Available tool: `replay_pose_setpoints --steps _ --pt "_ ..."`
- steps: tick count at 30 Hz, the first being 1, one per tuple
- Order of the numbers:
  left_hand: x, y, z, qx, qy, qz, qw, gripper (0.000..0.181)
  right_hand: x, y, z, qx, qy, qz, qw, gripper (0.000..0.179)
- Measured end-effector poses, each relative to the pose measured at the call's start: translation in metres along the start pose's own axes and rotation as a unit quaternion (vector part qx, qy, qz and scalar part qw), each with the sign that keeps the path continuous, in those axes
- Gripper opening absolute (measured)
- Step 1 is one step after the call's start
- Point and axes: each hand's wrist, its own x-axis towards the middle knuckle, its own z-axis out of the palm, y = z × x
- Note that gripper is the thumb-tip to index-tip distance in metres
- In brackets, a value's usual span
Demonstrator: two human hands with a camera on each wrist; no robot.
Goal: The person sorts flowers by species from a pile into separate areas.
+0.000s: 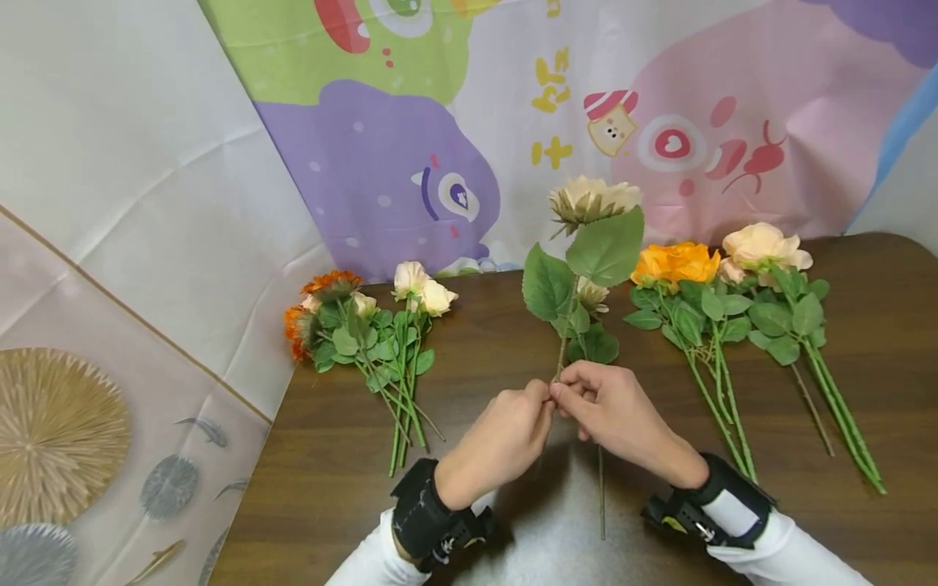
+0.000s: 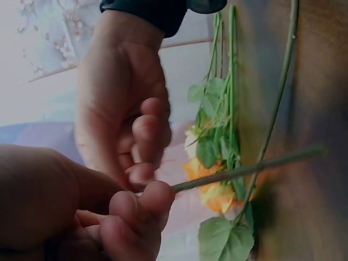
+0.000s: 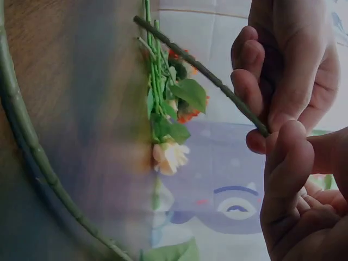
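Observation:
Both hands meet over the middle of the table on the stem of a cream artificial flower [image 1: 595,199], which stands upright with two broad green leaves [image 1: 607,247]. My left hand [image 1: 506,435] pinches the stem [image 2: 217,178] between thumb and fingers. Thumb and forefinger of my right hand [image 1: 623,411] pinch it at the same spot, fingertips against the left hand's. The bare lower stem sticks out past the fingers in both wrist views. Behind the hands lies a second cream flower [image 1: 592,296], its long stem [image 1: 602,496] reaching toward me, partly hidden by the right hand.
On the left of the brown table [image 1: 330,496] lie orange flowers [image 1: 331,283] and cream roses [image 1: 425,291], stems crossed. To the right lie a yellow-orange flower [image 1: 676,264] and a peach rose [image 1: 765,246] with long stems. A cartoon-printed cloth [image 1: 396,171] hangs behind the table.

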Motion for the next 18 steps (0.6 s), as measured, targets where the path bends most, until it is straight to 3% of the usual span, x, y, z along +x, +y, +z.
replay_pose_setpoints --steps 6,18 --pt "-0.001 0.001 -0.007 0.000 0.025 -0.003 0.9997 0.014 0.006 0.014 -0.004 0.009 -0.026 0.043 0.9987 0.011" --pt "-0.003 0.007 -0.012 0.005 0.003 -0.010 0.9999 0.019 0.019 0.034 -0.004 -0.012 -0.060 0.094 0.9937 0.018"
